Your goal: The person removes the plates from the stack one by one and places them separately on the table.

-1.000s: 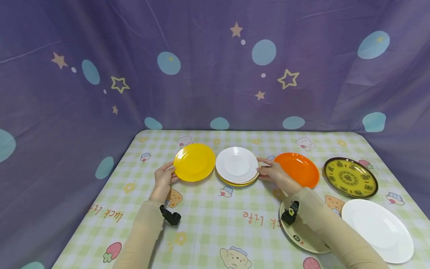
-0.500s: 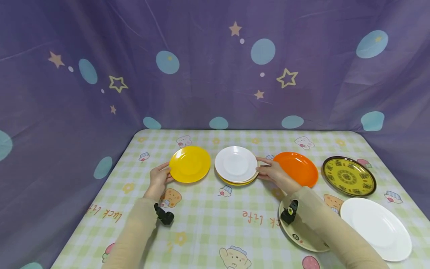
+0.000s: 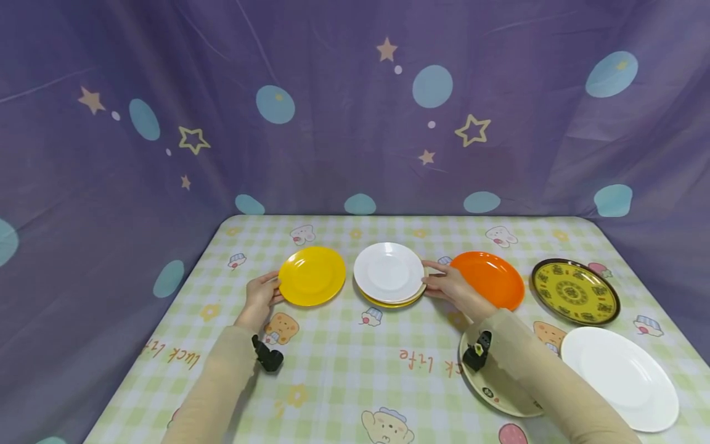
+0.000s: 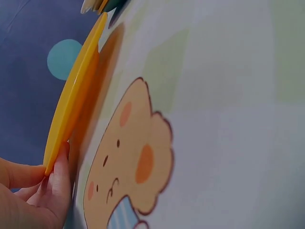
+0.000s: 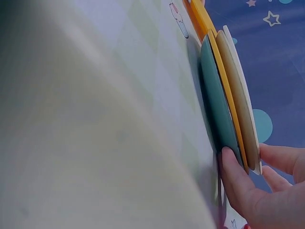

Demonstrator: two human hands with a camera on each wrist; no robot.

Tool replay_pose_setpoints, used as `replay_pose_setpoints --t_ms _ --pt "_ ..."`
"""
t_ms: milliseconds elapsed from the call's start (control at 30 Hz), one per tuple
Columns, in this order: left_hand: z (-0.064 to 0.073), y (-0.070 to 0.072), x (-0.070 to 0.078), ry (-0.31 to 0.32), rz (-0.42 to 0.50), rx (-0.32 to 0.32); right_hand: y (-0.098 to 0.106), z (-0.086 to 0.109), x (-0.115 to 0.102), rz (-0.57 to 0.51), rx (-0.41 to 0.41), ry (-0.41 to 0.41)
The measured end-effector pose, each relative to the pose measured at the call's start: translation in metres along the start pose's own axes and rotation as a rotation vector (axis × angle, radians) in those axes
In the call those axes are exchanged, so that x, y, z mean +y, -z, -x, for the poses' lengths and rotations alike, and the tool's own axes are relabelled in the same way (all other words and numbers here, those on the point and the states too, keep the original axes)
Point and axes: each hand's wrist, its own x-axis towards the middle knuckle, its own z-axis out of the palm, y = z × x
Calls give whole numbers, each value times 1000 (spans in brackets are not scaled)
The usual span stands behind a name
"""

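On the left, my left hand (image 3: 261, 300) pinches the left rim of a yellow plate (image 3: 312, 275), thumb above and fingers beneath. The left wrist view has this plate (image 4: 76, 90) just over the cloth, with its shadow beside it. Right of it is a stack of plates with a white plate (image 3: 389, 272) on top. My right hand (image 3: 450, 285) grips the stack's right edge. In the right wrist view, a tan layer (image 5: 238, 95), a yellow rim (image 5: 228, 90) and a teal underside (image 5: 214, 90) show below the white plate.
An orange plate (image 3: 490, 277), a brown-rimmed patterned plate (image 3: 575, 291) and a large white plate (image 3: 618, 377) lie to the right. The right forearm partly covers a cream plate (image 3: 496, 394). A checked cloth (image 3: 344, 376) covers the table; a purple curtain (image 3: 333, 160) hangs behind.
My left hand and the yellow plate have moved left, away from the stack, and the plate sits slightly nearer the viewer. My right hand and the stack look unchanged.
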Motion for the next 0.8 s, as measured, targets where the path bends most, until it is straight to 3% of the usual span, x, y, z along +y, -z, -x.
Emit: replay_pose_setpoints --t_ms 800 --pt "-9 2 -1 2 -89 -24 0 -1 1 -8 1 -8"
